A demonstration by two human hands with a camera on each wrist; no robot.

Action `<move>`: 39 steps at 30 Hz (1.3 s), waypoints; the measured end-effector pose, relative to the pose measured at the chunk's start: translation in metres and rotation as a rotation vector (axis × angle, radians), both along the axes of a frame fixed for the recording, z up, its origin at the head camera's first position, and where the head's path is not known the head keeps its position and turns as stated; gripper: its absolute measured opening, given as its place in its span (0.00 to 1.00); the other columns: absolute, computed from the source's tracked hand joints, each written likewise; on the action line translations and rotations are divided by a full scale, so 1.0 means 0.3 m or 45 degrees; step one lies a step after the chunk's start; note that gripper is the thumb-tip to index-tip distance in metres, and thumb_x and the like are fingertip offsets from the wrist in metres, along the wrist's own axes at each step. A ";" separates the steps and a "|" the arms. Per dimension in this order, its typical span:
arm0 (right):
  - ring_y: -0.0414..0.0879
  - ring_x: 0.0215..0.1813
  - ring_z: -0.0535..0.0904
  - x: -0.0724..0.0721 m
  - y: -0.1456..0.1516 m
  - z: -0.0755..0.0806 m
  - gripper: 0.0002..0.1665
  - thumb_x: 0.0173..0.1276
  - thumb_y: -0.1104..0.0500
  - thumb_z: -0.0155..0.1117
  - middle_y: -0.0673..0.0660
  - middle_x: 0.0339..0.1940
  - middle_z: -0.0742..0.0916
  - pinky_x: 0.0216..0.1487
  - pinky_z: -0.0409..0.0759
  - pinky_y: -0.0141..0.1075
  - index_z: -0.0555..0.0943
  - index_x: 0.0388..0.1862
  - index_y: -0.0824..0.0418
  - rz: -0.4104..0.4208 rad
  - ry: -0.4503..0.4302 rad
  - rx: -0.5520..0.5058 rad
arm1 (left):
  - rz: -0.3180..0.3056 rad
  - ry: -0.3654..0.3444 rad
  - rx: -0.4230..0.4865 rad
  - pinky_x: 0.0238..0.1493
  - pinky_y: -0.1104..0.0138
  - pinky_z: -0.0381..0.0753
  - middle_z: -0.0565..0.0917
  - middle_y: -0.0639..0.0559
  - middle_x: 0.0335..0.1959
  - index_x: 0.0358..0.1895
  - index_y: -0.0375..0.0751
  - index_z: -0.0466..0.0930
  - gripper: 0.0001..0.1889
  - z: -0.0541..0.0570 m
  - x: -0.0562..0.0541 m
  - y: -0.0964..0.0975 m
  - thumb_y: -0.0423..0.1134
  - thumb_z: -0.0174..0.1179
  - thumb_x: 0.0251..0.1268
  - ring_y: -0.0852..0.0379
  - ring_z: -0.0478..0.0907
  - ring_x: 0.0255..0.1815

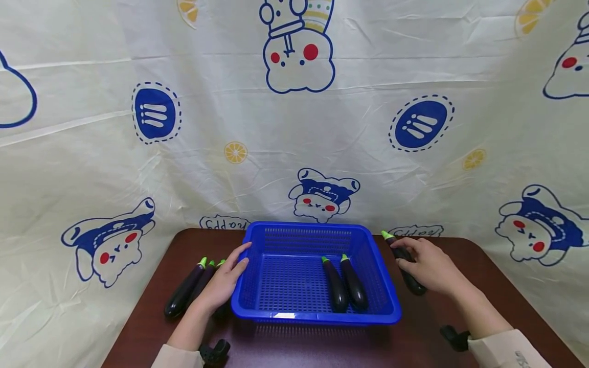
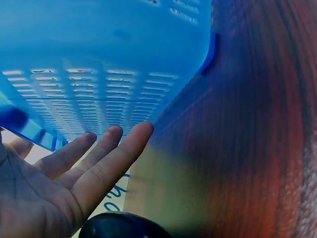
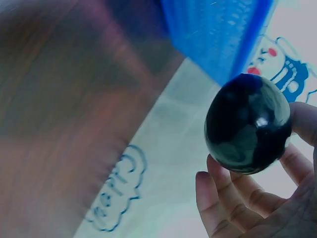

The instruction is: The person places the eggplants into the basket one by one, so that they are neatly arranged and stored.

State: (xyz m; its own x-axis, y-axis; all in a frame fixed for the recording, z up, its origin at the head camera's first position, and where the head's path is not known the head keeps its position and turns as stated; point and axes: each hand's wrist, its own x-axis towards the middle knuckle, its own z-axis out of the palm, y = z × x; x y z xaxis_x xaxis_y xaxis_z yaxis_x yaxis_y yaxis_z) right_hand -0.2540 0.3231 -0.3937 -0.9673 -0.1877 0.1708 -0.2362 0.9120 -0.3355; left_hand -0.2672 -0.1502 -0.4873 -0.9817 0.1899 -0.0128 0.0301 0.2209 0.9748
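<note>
A blue plastic basket (image 1: 294, 319) with slotted walls stands mid-table, two eggplants (image 1: 335, 286) lying side by side in its right half. At its left rim is my left hand (image 1: 226, 278); the left wrist view shows that hand's fingers (image 2: 106, 173) extended along the basket's outer wall (image 2: 109, 54). Right of the basket, my right hand (image 1: 430, 263) grips another eggplant (image 1: 409, 278), green stem end pointing away. Its dark rounded end (image 3: 247, 124) faces the camera in the right wrist view, with thumb and fingers around it.
Several more eggplants (image 1: 186, 289) lie on the brown table (image 1: 313, 350) left of the basket, partly hidden by the left forearm. A white printed cloth (image 1: 276, 122) hangs behind the table's far edge. Dark wrist straps (image 1: 455, 337) show at both cuffs.
</note>
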 end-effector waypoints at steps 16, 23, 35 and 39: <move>0.56 0.49 0.81 0.006 -0.151 0.040 0.19 0.70 0.55 0.69 0.62 0.49 0.85 0.45 0.79 0.54 0.85 0.59 0.54 0.039 0.026 0.006 | -0.001 -0.001 -0.012 0.57 0.48 0.84 0.68 0.40 0.78 0.80 0.65 0.59 0.25 0.002 -0.002 0.007 0.51 0.44 0.86 0.40 0.80 0.65; 0.55 0.48 0.80 -0.002 -0.197 0.043 0.20 0.71 0.54 0.69 0.60 0.47 0.85 0.44 0.79 0.53 0.85 0.60 0.54 0.048 0.003 0.008 | 0.021 -0.021 0.007 0.53 0.51 0.85 0.70 0.40 0.76 0.80 0.66 0.60 0.24 0.005 0.000 0.007 0.50 0.43 0.86 0.42 0.82 0.60; 0.64 0.59 0.81 0.000 -0.267 0.039 0.23 0.71 0.53 0.68 0.67 0.61 0.82 0.54 0.79 0.62 0.83 0.63 0.52 0.063 -0.041 0.000 | 0.026 -0.012 -0.009 0.54 0.51 0.85 0.69 0.41 0.77 0.80 0.67 0.60 0.24 0.003 0.000 0.004 0.50 0.43 0.86 0.42 0.82 0.61; 0.62 0.57 0.81 0.001 -0.292 0.040 0.24 0.71 0.53 0.67 0.67 0.59 0.82 0.53 0.79 0.60 0.82 0.65 0.52 0.071 -0.063 -0.001 | 0.020 -0.008 -0.019 0.54 0.52 0.85 0.69 0.40 0.77 0.80 0.67 0.60 0.24 -0.001 0.001 0.004 0.51 0.44 0.86 0.44 0.82 0.61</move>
